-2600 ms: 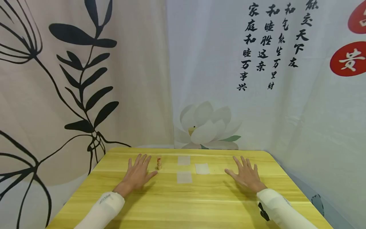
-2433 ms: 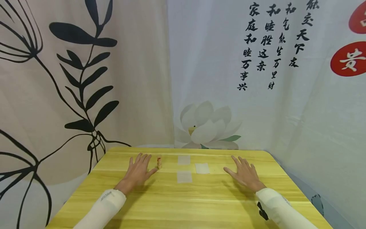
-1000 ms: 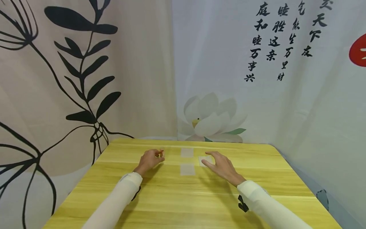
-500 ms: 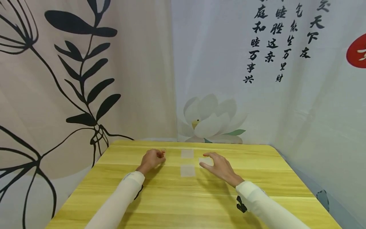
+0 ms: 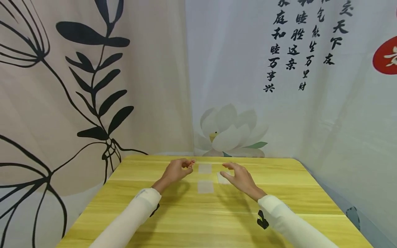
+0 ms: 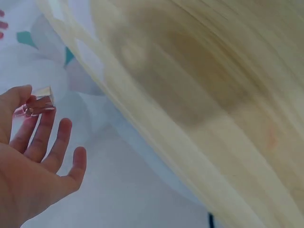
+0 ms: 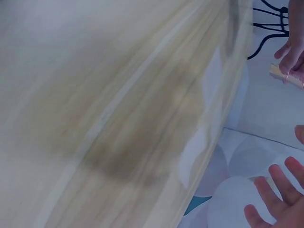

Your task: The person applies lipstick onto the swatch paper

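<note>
My left hand (image 5: 176,172) is raised over the far part of the table and pinches a small shiny tube (image 5: 191,164) between thumb and fingertips. In the left wrist view the tube (image 6: 45,100) looks glossy and pinkish with a pale gold end, held tilted; the ring and little fingers spread free. My right hand (image 5: 242,179) hovers with thumb and fingers apart, holding nothing. Its thumb and fingertips overlap a white paper square (image 5: 223,178) in the head view. Two other squares, a far one (image 5: 205,168) and a nearer one (image 5: 206,187), lie between the hands.
The yellow wood-grain table (image 5: 198,220) ends at a far edge close behind the squares. A curtain (image 5: 155,86) printed with plants, a lotus and writing hangs behind it. Both arms have white sleeves, with a dark strap under the right sleeve (image 5: 279,210).
From flat beside the tube, my left hand has gripped it, lifted it and carried it right toward the squares. My right hand has come inward from the right to beside the right-hand square.
</note>
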`<state>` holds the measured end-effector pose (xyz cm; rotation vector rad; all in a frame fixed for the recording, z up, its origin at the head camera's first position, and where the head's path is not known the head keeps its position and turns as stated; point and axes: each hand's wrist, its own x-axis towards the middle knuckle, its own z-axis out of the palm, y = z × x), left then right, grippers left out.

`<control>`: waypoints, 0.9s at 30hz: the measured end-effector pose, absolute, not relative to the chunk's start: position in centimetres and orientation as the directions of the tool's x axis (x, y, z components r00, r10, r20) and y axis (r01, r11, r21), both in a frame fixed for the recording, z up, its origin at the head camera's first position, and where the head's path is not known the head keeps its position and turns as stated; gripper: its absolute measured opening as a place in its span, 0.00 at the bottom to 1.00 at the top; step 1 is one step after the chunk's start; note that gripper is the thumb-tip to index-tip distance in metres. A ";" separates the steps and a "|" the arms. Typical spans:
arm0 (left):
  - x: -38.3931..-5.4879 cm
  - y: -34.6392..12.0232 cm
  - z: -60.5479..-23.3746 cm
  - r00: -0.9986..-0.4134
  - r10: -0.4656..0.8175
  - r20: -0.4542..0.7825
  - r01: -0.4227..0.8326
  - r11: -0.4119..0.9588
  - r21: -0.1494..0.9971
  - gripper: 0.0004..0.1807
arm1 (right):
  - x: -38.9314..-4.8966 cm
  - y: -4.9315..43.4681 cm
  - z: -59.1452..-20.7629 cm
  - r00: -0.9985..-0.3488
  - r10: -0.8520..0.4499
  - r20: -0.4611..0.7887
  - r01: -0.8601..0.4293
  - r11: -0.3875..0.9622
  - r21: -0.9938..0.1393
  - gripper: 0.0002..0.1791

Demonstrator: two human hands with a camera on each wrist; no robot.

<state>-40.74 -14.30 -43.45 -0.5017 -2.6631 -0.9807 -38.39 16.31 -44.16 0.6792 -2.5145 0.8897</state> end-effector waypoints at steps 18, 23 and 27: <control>-37.2 -9.8 -41.4 -0.773 0.423 0.472 0.615 0.682 0.396 0.07 | -37.3 13.8 -41.6 -0.845 -0.352 0.402 -0.533 0.596 -0.600 0.24; -36.6 -9.2 -41.2 -0.750 0.448 0.487 0.638 0.686 0.350 0.09 | -36.8 13.5 -41.0 -0.843 -0.343 0.415 -0.537 0.592 -0.601 0.15; -36.5 -9.0 -41.1 -0.742 0.455 0.492 0.641 0.697 0.321 0.08 | -36.6 13.6 -40.6 -0.840 -0.351 0.414 -0.542 0.567 -0.620 0.14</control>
